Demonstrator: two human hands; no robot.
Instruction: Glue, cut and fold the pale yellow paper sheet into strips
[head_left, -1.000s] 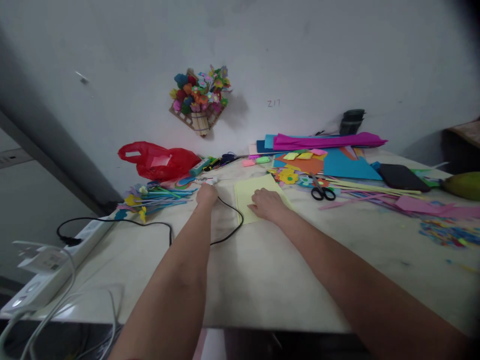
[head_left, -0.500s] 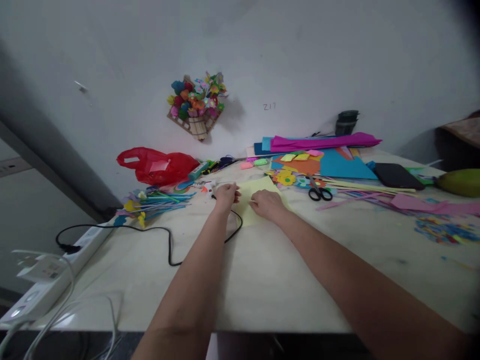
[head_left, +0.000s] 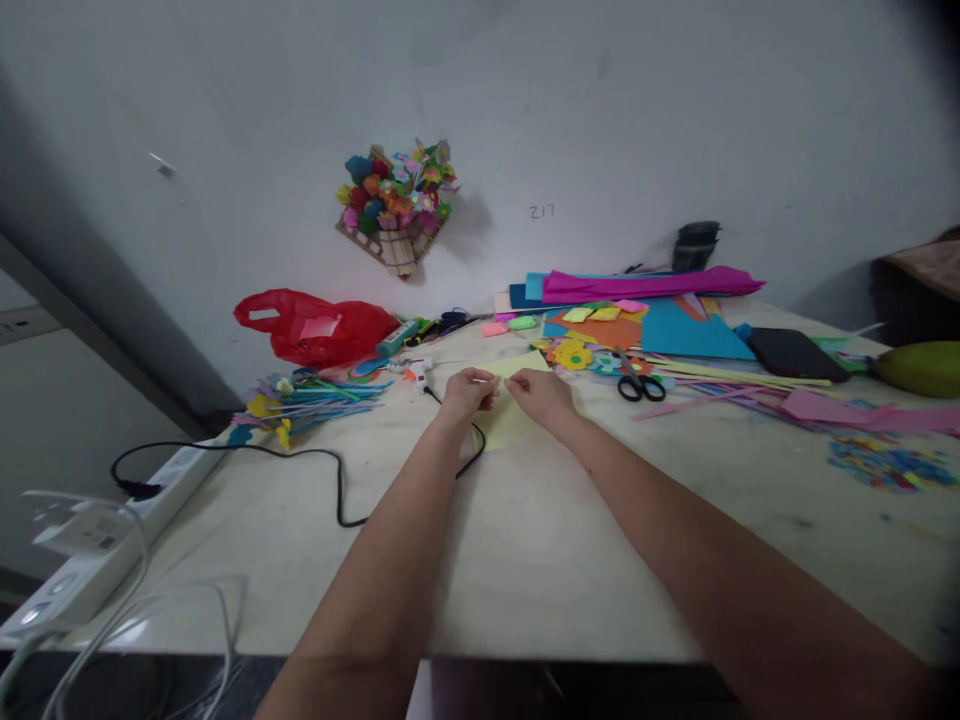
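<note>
Over a pale yellow sheet (head_left: 517,432), the fingertips of my two hands come close together. My left hand (head_left: 469,396) is closed in a pinch, and so is my right hand (head_left: 543,398). Something small and pale shows at the fingertips, too small to name. Just left of my left hand lies a white glue gun (head_left: 421,372) with an orange tip; its black cord (head_left: 339,490) runs under my left forearm. Right of the sheet are yellow paper flowers (head_left: 571,354) and black-handled scissors (head_left: 641,388).
Stemmed paper flowers (head_left: 322,402) and a red plastic bag (head_left: 322,330) are on the left. A white power strip (head_left: 169,492) lines the left edge. Blue sheets (head_left: 690,332), a dark phone-like slab (head_left: 797,354), pink strips (head_left: 870,410) and coloured scraps (head_left: 892,464) lie right.
My left hand has moved right, away from the glue gun, to meet my right hand over the yellow sheet. The glue gun now shows more fully. My right hand has barely shifted.
</note>
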